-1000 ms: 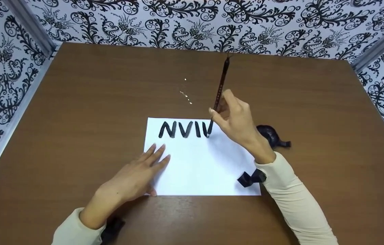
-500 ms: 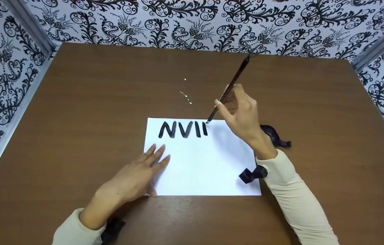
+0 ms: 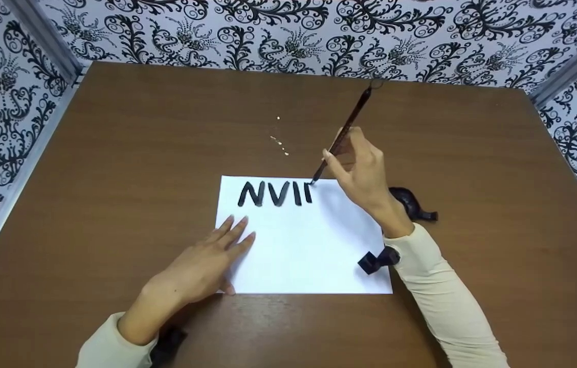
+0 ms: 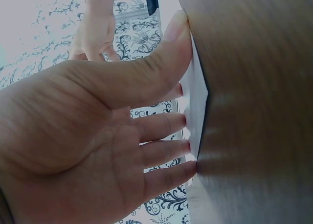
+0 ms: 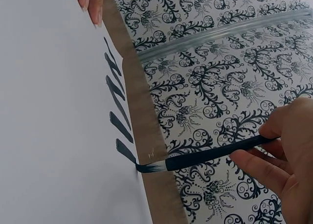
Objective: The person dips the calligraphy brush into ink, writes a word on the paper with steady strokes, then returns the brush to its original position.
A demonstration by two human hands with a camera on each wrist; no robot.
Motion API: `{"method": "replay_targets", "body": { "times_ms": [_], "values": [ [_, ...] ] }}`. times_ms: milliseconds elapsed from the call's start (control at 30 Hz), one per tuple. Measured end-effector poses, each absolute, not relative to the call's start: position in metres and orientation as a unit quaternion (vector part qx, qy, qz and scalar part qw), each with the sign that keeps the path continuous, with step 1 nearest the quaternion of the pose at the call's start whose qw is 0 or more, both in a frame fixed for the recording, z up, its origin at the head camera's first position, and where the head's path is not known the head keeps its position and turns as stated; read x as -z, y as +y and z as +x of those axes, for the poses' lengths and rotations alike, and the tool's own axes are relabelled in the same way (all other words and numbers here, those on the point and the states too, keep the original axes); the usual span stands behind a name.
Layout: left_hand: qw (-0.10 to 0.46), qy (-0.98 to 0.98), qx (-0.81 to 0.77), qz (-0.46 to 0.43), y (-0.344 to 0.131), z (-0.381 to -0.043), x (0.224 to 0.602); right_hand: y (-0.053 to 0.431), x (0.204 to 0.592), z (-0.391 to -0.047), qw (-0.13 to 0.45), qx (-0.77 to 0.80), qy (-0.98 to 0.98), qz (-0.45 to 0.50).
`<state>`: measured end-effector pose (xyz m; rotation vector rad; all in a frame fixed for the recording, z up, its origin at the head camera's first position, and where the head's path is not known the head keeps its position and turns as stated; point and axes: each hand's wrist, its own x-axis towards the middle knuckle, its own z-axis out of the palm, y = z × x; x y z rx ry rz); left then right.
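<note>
A white sheet of paper (image 3: 298,245) lies on the brown table, with thick black painted strokes (image 3: 278,194) along its top edge. My right hand (image 3: 365,174) pinches a dark-handled calligraphy brush (image 3: 351,117), tilted up to the right. In the right wrist view the pale bristles (image 5: 154,166) end in black, bent against the paper beside the top of the last stroke. My left hand (image 3: 201,260) rests on the sheet's left part with its fingers spread; the left wrist view shows the thumb (image 4: 171,53) and fingertips along the paper.
A glossy black object (image 3: 408,203) stands right of the sheet, partly hidden behind my right wrist. Small light specks (image 3: 279,144) dot the table (image 3: 165,128) beyond the paper. Patterned black-and-white cloth or paper (image 3: 293,36) surrounds the table. Dark wrist gear (image 3: 378,259) hangs under my right sleeve.
My right hand has carried the brush from the bottom of the last stroke up to its top, tilting the handle rightward. In the last half second it barely moved. My left hand stayed put.
</note>
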<state>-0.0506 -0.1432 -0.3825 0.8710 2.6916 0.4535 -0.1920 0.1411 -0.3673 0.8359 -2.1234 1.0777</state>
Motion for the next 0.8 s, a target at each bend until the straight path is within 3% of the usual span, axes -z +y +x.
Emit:
{"method": "replay_targets", "body": {
  "times_ms": [800],
  "values": [
    [0.135,0.932,-0.159,0.297,-0.1439,-0.0503,0.3843,0.1485,0.3606,-0.1886,0.280,-0.353,-0.833,0.321]
  ]
}}
